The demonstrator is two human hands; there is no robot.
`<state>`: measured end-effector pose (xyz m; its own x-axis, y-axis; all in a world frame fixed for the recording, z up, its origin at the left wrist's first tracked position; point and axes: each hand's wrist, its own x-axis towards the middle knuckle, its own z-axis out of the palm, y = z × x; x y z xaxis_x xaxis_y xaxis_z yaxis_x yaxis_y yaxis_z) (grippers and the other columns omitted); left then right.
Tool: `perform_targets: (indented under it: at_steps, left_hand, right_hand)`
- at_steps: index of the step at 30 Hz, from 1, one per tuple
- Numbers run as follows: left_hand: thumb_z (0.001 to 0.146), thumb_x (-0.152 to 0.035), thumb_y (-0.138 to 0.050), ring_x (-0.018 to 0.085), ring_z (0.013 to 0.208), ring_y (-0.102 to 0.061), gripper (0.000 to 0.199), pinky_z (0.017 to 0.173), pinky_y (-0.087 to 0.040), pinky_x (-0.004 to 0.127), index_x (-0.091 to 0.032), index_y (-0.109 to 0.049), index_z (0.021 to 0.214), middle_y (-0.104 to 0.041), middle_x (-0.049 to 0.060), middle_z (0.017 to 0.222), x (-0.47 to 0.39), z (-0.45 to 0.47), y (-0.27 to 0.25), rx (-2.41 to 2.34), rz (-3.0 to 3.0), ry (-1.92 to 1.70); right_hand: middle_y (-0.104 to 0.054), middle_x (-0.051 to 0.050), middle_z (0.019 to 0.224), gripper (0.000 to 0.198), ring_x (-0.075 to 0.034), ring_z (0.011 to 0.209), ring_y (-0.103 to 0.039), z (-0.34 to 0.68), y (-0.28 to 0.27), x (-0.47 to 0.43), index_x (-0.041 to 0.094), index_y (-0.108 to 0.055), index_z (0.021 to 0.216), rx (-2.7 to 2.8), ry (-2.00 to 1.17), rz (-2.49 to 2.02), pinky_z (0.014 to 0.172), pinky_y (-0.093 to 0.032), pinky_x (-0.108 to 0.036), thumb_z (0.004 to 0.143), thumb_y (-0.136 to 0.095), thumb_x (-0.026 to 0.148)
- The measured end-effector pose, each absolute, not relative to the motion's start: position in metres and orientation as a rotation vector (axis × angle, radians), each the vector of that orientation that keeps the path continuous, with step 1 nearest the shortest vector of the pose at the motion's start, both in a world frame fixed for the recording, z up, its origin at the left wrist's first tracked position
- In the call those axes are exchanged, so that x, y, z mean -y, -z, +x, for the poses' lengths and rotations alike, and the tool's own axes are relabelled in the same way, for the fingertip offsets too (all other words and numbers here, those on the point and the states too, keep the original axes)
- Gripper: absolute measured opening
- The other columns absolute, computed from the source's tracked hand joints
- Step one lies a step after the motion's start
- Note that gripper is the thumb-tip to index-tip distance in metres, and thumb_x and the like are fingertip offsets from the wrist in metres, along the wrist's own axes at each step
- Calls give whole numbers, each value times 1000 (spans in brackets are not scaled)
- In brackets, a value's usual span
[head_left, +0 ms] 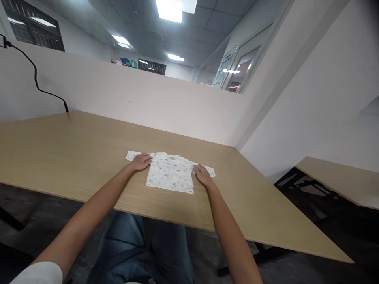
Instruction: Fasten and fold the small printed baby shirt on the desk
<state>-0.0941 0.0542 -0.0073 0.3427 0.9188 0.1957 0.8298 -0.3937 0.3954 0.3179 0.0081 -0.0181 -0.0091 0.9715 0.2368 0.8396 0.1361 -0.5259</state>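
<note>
Lying flat near the table [74, 157] front edge: printed baby shirt [171, 172], neckline pointing away, sleeves spread sideways as long axis. Left hand [141, 161] flat, open on left sleeve; right hand [202, 174] likewise on right sleeve, gripping nothing.

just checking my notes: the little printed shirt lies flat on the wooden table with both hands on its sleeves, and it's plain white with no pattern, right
Not quite. The head view shows the shirt is white with a small coloured print all over it, not plain. The rest holds: it lies flat on the wooden table, with the left hand and the right hand on its sleeves.
</note>
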Motion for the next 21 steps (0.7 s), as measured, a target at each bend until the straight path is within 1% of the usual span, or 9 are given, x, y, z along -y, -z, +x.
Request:
perform_targets:
  at_steps: [5, 7, 10, 14, 16, 21]
  left_hand:
    - [96, -55, -36, 24, 145, -47, 54, 122, -34, 42, -27, -66, 131, -55, 6, 153, -56, -95, 9, -1556, 2406, -584]
    - [96, -55, -37, 24, 145, -47, 54, 122, -33, 43, -27, -67, 131, -55, 6, 153, -57, -95, 9, -1553, 2406, -587]
    - [96, -56, -36, 25, 145, -46, 56, 122, -33, 43, -26, -67, 131, -55, 6, 153, -57, -95, 10, -1557, 2408, -586]
    - [96, -55, -36, 25, 145, -46, 56, 123, -33, 43, -25, -66, 133, -54, 7, 154, -58, -95, 10, -1543, 2420, -580]
    - [96, -56, -36, 25, 146, -45, 57, 123, -32, 43, -25, -66, 134, -53, 7, 155, -58, -96, 10, -1550, 2414, -577]
    - [96, -55, -36, 26, 146, -45, 58, 122, -33, 43, -23, -65, 135, -53, 8, 155, -55, -95, 7, -1563, 2405, -560]
  right_hand:
    - [-57, -11, 148, 51, -26, 143, -44, 319, 21, -12, 20, -70, 128, 1866, -318, -1805, 123, -27, -43, 101, -37, 49]
    - [-56, -11, 149, 52, -26, 144, -43, 319, 22, -12, 19, -69, 129, 1873, -309, -1822, 123, -26, -43, 101, -37, 49]
    - [-59, -10, 146, 49, -26, 142, -46, 319, 22, -13, 21, -70, 127, 1870, -281, -1830, 122, -29, -42, 101, -38, 48]
    - [-65, -9, 136, 43, -25, 132, -53, 318, 22, -11, 24, -73, 120, 1836, -263, -1798, 116, -35, -41, 99, -43, 46]
    - [-67, -9, 132, 40, -25, 129, -55, 318, 22, -11, 24, -74, 118, 1819, -246, -1781, 115, -37, -39, 97, -47, 44]
    - [-65, -10, 136, 39, -26, 133, -53, 317, 23, -11, 23, -73, 121, 1818, -232, -1805, 116, -36, -40, 95, -50, 42]
